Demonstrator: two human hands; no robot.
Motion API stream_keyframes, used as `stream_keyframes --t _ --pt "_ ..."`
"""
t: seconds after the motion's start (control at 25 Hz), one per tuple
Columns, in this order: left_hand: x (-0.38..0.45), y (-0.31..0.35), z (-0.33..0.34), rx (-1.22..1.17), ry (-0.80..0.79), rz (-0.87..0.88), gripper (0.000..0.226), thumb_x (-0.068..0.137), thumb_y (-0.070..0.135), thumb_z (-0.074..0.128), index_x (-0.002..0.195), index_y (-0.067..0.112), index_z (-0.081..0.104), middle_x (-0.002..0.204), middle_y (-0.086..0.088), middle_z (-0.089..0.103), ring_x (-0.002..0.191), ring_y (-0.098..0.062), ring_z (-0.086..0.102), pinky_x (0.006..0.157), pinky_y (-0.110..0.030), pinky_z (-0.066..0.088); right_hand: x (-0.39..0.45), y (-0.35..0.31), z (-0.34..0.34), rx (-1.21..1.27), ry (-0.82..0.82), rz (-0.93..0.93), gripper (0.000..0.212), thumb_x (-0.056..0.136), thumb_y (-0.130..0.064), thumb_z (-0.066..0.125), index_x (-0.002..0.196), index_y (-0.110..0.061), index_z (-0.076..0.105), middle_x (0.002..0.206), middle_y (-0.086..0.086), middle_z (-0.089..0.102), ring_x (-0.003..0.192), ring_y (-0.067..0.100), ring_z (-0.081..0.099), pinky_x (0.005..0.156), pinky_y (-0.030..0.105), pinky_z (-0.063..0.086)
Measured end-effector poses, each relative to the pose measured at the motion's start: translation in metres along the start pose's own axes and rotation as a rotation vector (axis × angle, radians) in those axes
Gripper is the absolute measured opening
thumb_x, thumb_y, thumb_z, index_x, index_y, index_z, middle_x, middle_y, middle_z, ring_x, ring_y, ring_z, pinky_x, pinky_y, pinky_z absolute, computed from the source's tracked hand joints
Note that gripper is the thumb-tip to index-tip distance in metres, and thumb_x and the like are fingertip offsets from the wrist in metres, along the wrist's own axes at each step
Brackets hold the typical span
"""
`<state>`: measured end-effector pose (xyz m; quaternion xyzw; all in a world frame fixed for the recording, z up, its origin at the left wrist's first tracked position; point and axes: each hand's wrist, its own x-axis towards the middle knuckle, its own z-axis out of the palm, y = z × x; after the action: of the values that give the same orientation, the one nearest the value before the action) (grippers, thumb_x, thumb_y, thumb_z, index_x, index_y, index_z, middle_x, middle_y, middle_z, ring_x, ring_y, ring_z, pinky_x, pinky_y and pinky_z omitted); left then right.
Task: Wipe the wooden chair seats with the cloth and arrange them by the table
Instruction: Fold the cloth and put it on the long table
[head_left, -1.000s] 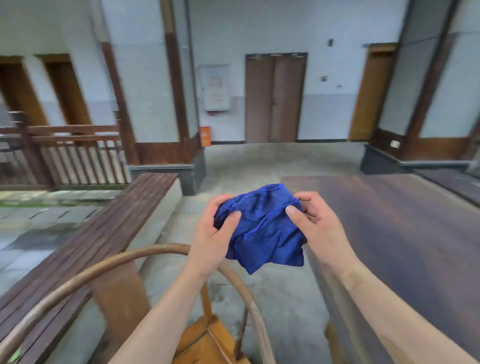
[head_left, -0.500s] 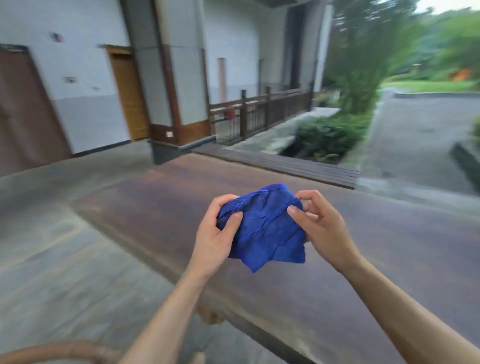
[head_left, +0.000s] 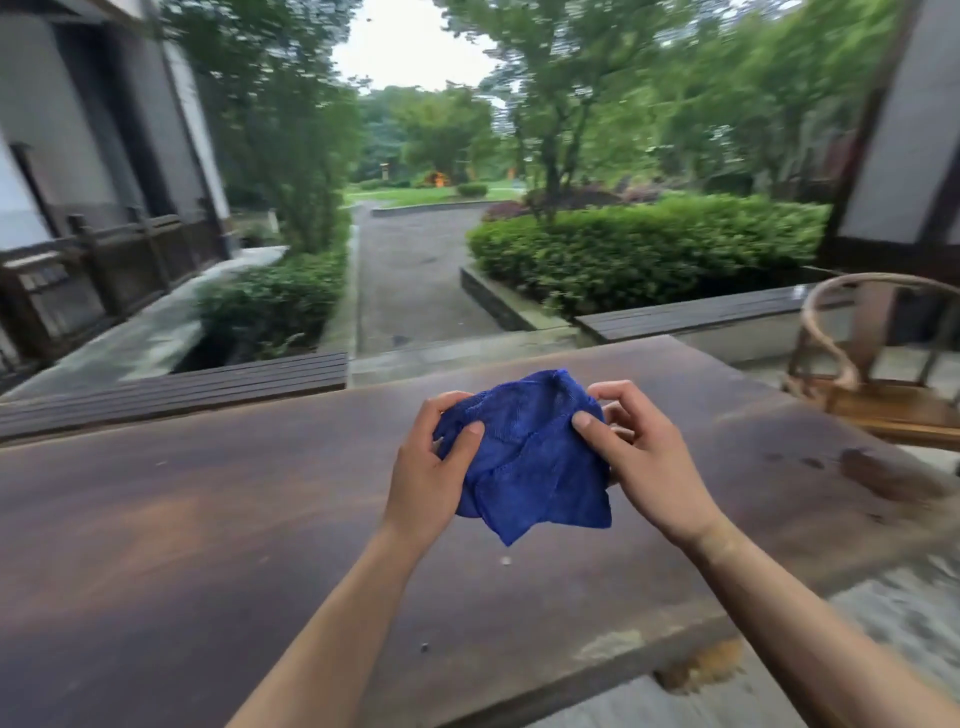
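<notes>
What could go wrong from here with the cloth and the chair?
Both hands, left hand and right hand, hold the bunched cloth above the table; wiping with it bunched may cover little. The chair stands beyond the table's far right corner, so the table edge could get bumped on the way.

The table (head_left: 260, 519) is a long dark brown wooden slab. Dark stains (head_left: 883, 475) mark its surface near the far right corner. A small dark speck (head_left: 424, 647) lies near the front edge. A wooden chair (head_left: 883, 384) stands just beside the table's right end.
</notes>
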<state>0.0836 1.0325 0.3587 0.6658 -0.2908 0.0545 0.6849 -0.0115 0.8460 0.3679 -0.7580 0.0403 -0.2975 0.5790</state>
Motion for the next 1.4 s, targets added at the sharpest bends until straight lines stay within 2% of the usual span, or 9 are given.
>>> stream_keyframes --t 0.24,0.36,0.48,0.6,0.8,0.96,1.16,1.24,1.4 --pt "0.019 -0.005 0.125 -0.102 -0.262 0.004 0.027 0.096 0.008 0.061 0.105 0.033 0.059 0.099 0.021 0.07 0.094 -0.003 0.066 0.079 -0.019 0.054 -0.023 0.016 -0.112 -0.099 0.278 0.046 0.01 0.094 -0.026 0.067 0.098 -0.033 0.063 0.082 -0.003 0.063 0.068 0.014 0.057 0.054 0.032 0.047" --pt "0.032 -0.013 0.161 -0.142 -0.363 0.035 0.028 0.096 0.006 0.061 0.105 0.033 0.058 0.098 0.024 0.069 0.094 0.002 0.064 0.079 -0.016 0.051 -0.031 0.025 -0.136 -0.137 0.391 0.059 0.011 0.094 -0.026 0.067 0.097 -0.035 0.063 0.079 -0.007 0.063 0.066 0.012 0.056 0.054 0.027 0.044" --pt "0.042 -0.025 0.185 -0.172 -0.44 0.042 0.031 0.096 0.004 0.061 0.104 0.034 0.058 0.095 0.031 0.068 0.09 0.006 0.063 0.077 -0.013 0.05 -0.032 0.034 -0.149 -0.178 0.47 0.077 0.014 0.094 -0.025 0.068 0.096 -0.037 0.063 0.076 -0.009 0.062 0.065 0.012 0.056 0.052 0.028 0.044" --pt "0.055 -0.039 0.199 -0.216 -0.495 0.035 0.029 0.096 0.005 0.061 0.104 0.033 0.058 0.095 0.029 0.068 0.09 0.005 0.063 0.076 -0.014 0.05 -0.026 0.042 -0.151 -0.209 0.523 0.094 0.015 0.094 -0.024 0.067 0.096 -0.039 0.063 0.08 -0.004 0.063 0.066 0.012 0.057 0.051 0.028 0.044" --pt "0.079 -0.06 0.226 -0.241 -0.614 0.03 0.029 0.096 0.006 0.061 0.105 0.034 0.058 0.097 0.024 0.068 0.092 0.004 0.063 0.077 -0.014 0.05 -0.019 0.062 -0.159 -0.266 0.616 0.131 0.018 0.095 -0.024 0.066 0.097 -0.041 0.062 0.083 0.001 0.062 0.073 0.016 0.059 0.058 0.032 0.048" --pt "0.087 -0.075 0.267 -0.256 -0.679 0.024 0.029 0.096 0.008 0.062 0.106 0.035 0.059 0.1 0.024 0.067 0.096 0.0 0.063 0.079 -0.016 0.051 -0.018 0.074 -0.182 -0.272 0.664 0.173 0.027 0.095 -0.022 0.064 0.091 -0.048 0.061 0.083 -0.001 0.061 0.073 0.015 0.06 0.053 0.032 0.051" --pt "0.083 -0.076 0.36 -0.281 -0.782 0.019 0.029 0.096 0.005 0.061 0.107 0.032 0.059 0.098 0.025 0.067 0.094 0.002 0.063 0.08 -0.016 0.051 -0.029 0.1 -0.253 -0.273 0.803 0.2 0.015 0.096 -0.023 0.065 0.101 -0.036 0.062 0.092 0.009 0.066 0.086 0.035 0.066 0.059 0.044 0.058" --pt "0.076 -0.071 0.404 -0.286 -0.835 0.015 0.028 0.096 0.003 0.06 0.107 0.029 0.06 0.096 0.026 0.067 0.092 0.003 0.063 0.08 -0.015 0.05 -0.036 0.108 -0.29 -0.252 0.874 0.214 0.014 0.096 -0.023 0.065 0.102 -0.035 0.063 0.094 0.011 0.068 0.087 0.037 0.066 0.059 0.041 0.057" --pt "0.067 -0.062 0.473 -0.287 -0.861 0.031 0.028 0.096 0.0 0.059 0.105 0.027 0.059 0.092 0.03 0.067 0.087 0.008 0.062 0.076 -0.01 0.048 -0.04 0.118 -0.35 -0.276 0.926 0.22 0.018 0.095 -0.023 0.066 0.097 -0.041 0.063 0.09 0.008 0.069 0.083 0.035 0.064 0.066 0.049 0.057"
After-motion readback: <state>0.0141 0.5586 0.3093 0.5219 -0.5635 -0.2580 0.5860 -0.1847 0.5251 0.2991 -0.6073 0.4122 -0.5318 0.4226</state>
